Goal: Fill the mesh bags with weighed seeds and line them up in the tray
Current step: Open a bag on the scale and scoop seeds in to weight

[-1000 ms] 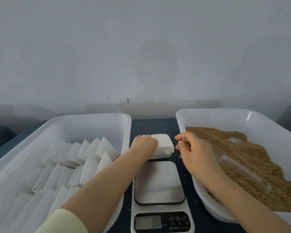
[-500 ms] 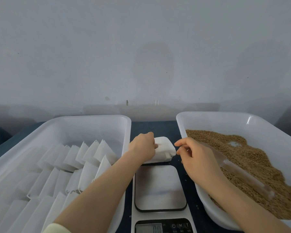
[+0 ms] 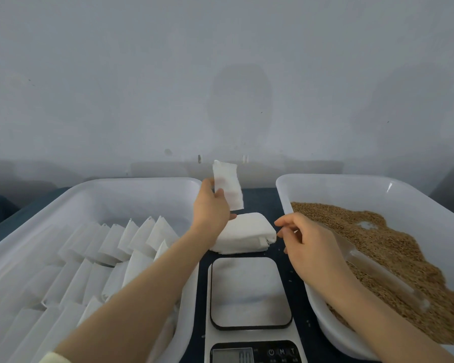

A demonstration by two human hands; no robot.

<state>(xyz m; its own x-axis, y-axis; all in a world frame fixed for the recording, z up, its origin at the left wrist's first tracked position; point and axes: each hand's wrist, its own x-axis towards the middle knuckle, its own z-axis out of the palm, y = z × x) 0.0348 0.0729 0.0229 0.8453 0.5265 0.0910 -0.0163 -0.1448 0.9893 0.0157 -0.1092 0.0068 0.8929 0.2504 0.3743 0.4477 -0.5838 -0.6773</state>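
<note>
My left hand (image 3: 211, 205) pinches one empty white mesh bag (image 3: 227, 183) and holds it upright above the stack of empty bags (image 3: 244, 234) lying on the dark table. My right hand (image 3: 309, 242) hovers beside that stack, over the near-left rim of the seed tray (image 3: 351, 187), fingers loosely curled round the handle of a clear plastic scoop (image 3: 378, 268) lying on the brown seeds (image 3: 378, 231). The left tray (image 3: 116, 192) holds several filled white bags (image 3: 131, 239) in rows. A digital scale (image 3: 249, 292) sits between the trays with a bare platform.
A grey wall runs close behind the table. The two white trays flank a narrow dark strip of table taken up by the bag stack and the scale. A few loose seeds lie on the table by the scale.
My left hand has lifted a single bag off the stack and raised it upright. My right hand has barely moved.
</note>
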